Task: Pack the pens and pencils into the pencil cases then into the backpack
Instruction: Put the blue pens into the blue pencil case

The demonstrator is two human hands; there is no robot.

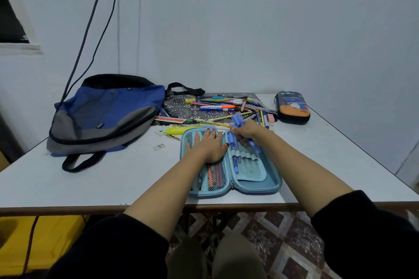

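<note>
Pens [238, 120], a bunch of blue ones, are in the right hand [247, 132], whose fingers are curled round them. The bunch stands steeply and a little tilted. Its upper ends point away from the person, and its lower ends are over the loop row [244, 157] in the right half of the open case [273, 184]. This half lies just under the right hand and runs from it toward the person.

The long axis of the case goes from the person outward, and a loop holds a pen along this same axis. One blue pen [235, 162] sits in the row already, at the side nearer the left hand. The left hand [209, 146] lies flat with spread fingers on the mesh half and presses it to the table [113, 183].

I judge that the next move is for the right hand, which is the nearer one. The bunch must lean down flatter until it lines up with the loops.

The loose pile [222, 106] lies just beyond both hands. The second case [292, 107], which looks closed, is beyond and to the right of the right hand. The backpack [106, 113] is well to the left of the left hand.
</note>
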